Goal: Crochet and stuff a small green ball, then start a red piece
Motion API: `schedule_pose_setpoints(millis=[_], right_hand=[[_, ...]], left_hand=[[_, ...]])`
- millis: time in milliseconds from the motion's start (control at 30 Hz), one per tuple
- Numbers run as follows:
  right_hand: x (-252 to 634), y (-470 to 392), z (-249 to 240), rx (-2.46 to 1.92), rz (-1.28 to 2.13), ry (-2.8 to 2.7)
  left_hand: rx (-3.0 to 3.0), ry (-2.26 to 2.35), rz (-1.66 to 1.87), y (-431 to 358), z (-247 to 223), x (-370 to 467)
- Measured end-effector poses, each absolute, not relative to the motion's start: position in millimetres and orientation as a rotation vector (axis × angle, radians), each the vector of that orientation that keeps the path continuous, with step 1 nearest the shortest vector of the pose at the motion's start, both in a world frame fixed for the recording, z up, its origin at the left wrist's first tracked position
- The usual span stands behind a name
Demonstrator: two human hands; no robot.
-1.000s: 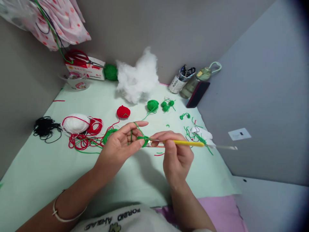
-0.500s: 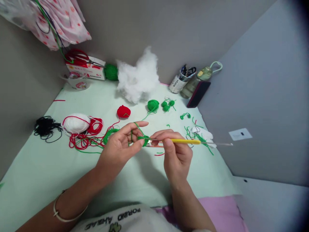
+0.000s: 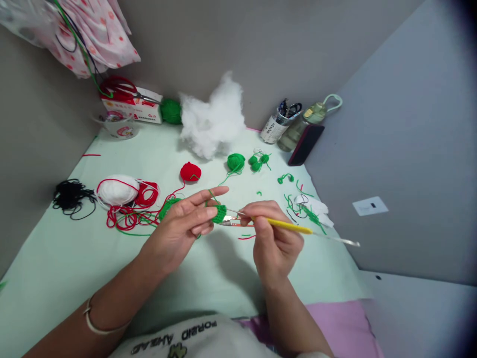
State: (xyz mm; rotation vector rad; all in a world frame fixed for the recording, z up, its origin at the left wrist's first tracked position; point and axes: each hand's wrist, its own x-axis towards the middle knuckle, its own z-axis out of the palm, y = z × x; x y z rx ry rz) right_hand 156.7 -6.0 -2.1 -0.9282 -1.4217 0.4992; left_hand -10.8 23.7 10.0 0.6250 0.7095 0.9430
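Observation:
A small green crochet piece (image 3: pixel 219 213) is pinched between the thumb and fingers of my left hand (image 3: pixel 190 219), whose index finger stretches out with green yarn over it. My right hand (image 3: pixel 275 237) grips a crochet hook (image 3: pixel 286 225) by its yellow handle. The hook's thin left end reaches to the green piece; whether it is inside a stitch I cannot tell. Its other metal end sticks out to the right. From a green yarn ball (image 3: pixel 236 162) behind my hands, a strand runs down toward the left fingers. An orange-handled tool (image 3: pixel 241 224) lies partly hidden beneath.
White stuffing (image 3: pixel 212 119) sits at the back, beside scissors (image 3: pixel 124 90) on a box. To the left are a white yarn ball (image 3: pixel 118 190), black yarn (image 3: pixel 70 195) and tangled red yarn. A phone (image 3: pixel 306 145), bottle and pen cup (image 3: pixel 276 127) stand back right, with green scraps nearer.
My left hand has turned, showing more of the green piece, and its thumb now lies flatter. The hook has tilted, its right end lower.

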Motion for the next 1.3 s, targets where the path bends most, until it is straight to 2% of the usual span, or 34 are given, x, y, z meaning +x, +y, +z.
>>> schedule_pose_setpoints(millis=[100,200,333,433,633,767,933,1100,1300], right_hand=[[156,-1,3,-0.896,0.657,-1.394],[153,-2,1,-0.927,0.638,-1.439],[151,-9,-4,-1.005,0.297,-1.667],[154,-11,-4,-1.007,0.169,-1.713],[155,-3,0,-0.898,0.763,-1.271],[154,-2,-2,-0.923,0.849,-1.264],[157,2,-2,-0.895,1.110,-1.005],[158,4,1,-0.874,1.141,-1.013],[160,0,4,-0.922,0.960,-1.238]], left_hand=[[0.732,0.720,0.956,21,10,-10],[0.841,0.778,0.976,16,8,-7],[0.789,0.816,1.047,13,5,-2],[0.582,0.685,0.924,16,4,-1],[0.567,0.669,0.932,20,5,-2],[0.799,0.701,0.947,17,2,-4],[0.926,0.750,0.936,20,1,-12],[1.010,0.822,0.962,22,3,-15],[1.130,0.925,0.969,22,7,-14]])
